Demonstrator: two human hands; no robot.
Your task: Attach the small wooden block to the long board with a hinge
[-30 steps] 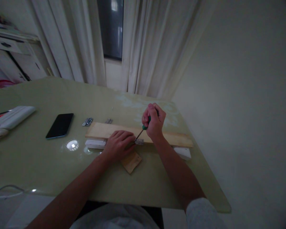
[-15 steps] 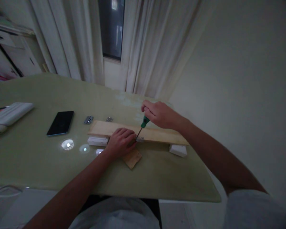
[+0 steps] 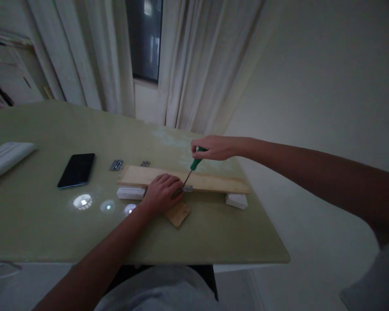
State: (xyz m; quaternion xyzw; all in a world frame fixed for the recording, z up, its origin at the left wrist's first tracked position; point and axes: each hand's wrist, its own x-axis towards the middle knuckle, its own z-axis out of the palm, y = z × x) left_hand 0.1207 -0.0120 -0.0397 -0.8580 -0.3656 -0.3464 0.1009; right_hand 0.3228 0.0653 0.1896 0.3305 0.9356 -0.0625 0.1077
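My right hand (image 3: 210,147) is closed round the green handle of a screwdriver (image 3: 195,163), which slants down to the left. Its tip meets a small metal hinge (image 3: 187,188) on the near edge of a long wooden board (image 3: 215,183). Just left of that hinge, my left hand (image 3: 164,191) grips the board, fingers over its top and thumb toward the near side. Whether a screw sits under the tip is too small to tell. A smaller wooden piece (image 3: 178,214) lies below the left hand, partly covered by it.
White blocks (image 3: 131,192) (image 3: 236,201) prop up the board at both ends. Behind it lie a hinge (image 3: 145,163) and another hinge with screws (image 3: 116,165). A black phone (image 3: 77,170) and a white device (image 3: 9,157) are farther left on the green tabletop (image 3: 116,237).
My right forearm and elbow have swung outward and up, and the hand has turned round the screwdriver handle. The left hand keeps its place on the board. The view has shifted slightly.
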